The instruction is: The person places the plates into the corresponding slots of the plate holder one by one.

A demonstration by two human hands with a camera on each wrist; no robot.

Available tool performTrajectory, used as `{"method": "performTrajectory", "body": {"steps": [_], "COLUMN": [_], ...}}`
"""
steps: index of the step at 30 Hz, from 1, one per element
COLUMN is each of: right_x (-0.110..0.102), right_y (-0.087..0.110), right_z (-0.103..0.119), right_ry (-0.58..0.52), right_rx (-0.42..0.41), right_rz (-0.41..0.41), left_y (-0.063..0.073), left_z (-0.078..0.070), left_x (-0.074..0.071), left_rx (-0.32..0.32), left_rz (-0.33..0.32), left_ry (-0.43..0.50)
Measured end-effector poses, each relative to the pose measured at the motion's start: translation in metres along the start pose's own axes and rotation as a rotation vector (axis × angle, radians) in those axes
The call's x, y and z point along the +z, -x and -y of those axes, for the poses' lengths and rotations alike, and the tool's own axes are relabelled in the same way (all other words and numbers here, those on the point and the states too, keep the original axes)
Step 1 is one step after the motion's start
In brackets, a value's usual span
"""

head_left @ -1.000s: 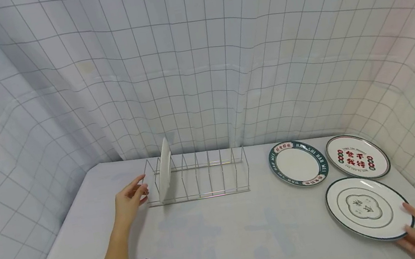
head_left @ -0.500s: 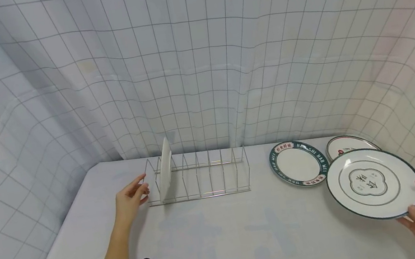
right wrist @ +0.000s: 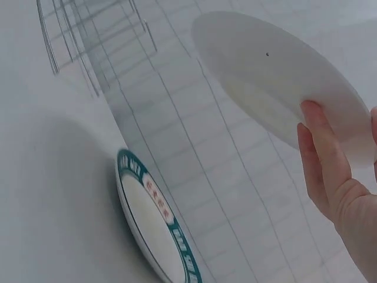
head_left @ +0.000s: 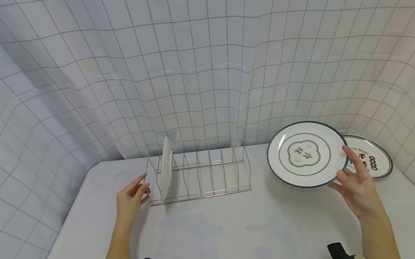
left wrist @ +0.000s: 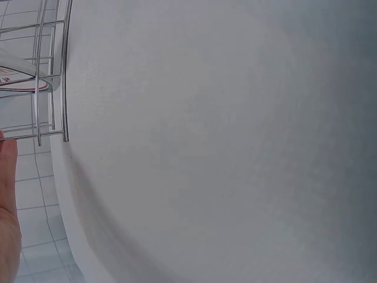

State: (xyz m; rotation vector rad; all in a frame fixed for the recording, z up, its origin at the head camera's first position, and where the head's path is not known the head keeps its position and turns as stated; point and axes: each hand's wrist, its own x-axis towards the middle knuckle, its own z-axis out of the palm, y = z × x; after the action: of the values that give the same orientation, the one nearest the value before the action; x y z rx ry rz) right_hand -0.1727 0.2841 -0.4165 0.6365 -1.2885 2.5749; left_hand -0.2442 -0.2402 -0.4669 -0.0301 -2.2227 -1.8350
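Note:
My right hand [head_left: 360, 193] grips the right edge of a white plate [head_left: 305, 154] with a dark blue rim and a clover-shaped emblem. The plate is raised off the table, its underside facing the right wrist camera, with fingers spread beneath. Below it in the right wrist view lies a green-rimmed plate [right wrist: 154, 221], hidden behind the held one in the head view. My left hand [head_left: 131, 202] pinches the left end of a wire dish rack [head_left: 212, 195]. One white plate [head_left: 166, 171] stands upright in the rack's left part, leaning slightly.
An oval plate [head_left: 379, 162] with red characters lies at the right, partly covered in view by the held plate and hand. The white table [head_left: 210, 243] ends at a hanging grid-patterned curtain [head_left: 199, 80] behind and on both sides.
My right hand has lifted the blue-rimmed plate off the table and carried it left and farther back, over the green-rimmed plate. The left hand and the rack stay in place.

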Motion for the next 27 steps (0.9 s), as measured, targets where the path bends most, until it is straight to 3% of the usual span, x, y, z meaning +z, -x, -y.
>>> {"method": "performTrajectory", "body": {"steps": [13, 27], "right_x": [0.087, 0.162], "right_y": [-0.046, -0.086], "right_z": [-0.072, -0.121], "right_ry": [0.273, 0.373], "right_rx": [0.291, 0.280], "right_rz": [-0.025, 0.153], "left_y": [0.000, 0.001], "left_z": [0.001, 0.001], "left_x": [0.000, 0.000], "left_rx": [0.004, 0.014], "left_rz": [-0.003, -0.006], "left_ry": [0.016, 0.026]}}
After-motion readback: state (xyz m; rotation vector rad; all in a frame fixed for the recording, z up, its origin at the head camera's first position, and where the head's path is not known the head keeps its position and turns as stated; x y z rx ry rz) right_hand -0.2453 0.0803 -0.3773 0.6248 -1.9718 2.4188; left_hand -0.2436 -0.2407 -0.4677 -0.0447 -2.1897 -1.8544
